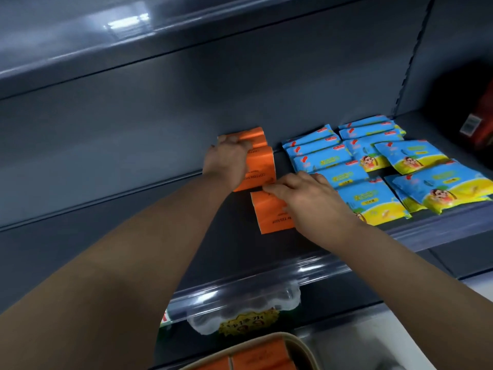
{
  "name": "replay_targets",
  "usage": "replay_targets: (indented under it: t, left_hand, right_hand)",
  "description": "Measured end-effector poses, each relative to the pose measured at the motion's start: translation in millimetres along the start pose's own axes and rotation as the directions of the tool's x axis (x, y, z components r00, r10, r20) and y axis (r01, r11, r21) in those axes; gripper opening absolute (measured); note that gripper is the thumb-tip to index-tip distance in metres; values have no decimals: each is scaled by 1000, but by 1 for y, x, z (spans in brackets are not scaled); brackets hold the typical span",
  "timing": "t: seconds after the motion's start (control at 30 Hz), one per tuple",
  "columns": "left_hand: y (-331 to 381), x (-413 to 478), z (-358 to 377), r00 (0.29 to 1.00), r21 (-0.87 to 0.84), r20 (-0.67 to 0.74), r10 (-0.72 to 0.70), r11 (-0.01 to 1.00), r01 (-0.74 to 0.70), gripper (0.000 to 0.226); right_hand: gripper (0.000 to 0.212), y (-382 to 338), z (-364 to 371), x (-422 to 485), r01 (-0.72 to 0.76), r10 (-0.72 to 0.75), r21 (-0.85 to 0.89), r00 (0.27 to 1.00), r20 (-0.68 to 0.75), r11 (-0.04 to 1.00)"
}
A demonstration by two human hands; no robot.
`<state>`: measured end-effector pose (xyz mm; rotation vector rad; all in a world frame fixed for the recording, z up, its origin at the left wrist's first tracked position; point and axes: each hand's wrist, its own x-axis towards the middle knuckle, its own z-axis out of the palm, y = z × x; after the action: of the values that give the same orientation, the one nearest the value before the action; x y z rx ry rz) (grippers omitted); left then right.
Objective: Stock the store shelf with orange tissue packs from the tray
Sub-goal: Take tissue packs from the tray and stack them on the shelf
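1. Two hands are up on the shelf [133, 209] in our one view, head cam. Our left hand [226, 162] curls round the rear row of orange packs [260, 166], steadying it from the left side.
2. Our right hand [306, 198] lies fingers-down on a front pack [269, 214], pressing more than gripping; pack sits flat just in front of the row, w/ blue packs [373, 166] beside on the right.
3. Step, we judge: placing and squaring up.
4. Tray [298, 343] at bottom edge holds more orange packs, so next we'd let go and reach down for another.
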<state>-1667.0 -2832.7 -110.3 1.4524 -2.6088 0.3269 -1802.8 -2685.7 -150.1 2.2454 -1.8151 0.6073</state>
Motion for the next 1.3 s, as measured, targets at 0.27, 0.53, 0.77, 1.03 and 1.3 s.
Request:
replay_targets:
  t: [0.27, 0.53, 0.77, 1.03, 1.3]
  left_hand:
    - [0, -8, 0, 996, -106, -78, -34, 994, 25, 61]
    - [-34, -56, -16, 980, -198, -95, -174, 968, 152, 46]
    - [-61, -82, -15, 973, -209, -23, -228, 953, 218, 47]
    - [-68, -80, -7, 977, -238, -15, -213, 950, 203, 48]
    - [-69, -84, -4, 979, -277, -28, -201, 943, 186, 48]
  right_hand:
    - [64, -2, -2, -2, -5, 5, 1, 1000, 8, 1000]
    - [66, -11, -1, 18, -83, 83, 5, 995, 61, 997]
    - [57, -18, 13, 70, -111, 107, 29, 987, 119, 993]
    - [57, -21, 33, 92, -142, 144, -55, 989, 29, 988]
    - [68, -26, 36, 95, -168, 176, -85, 980, 91, 982]
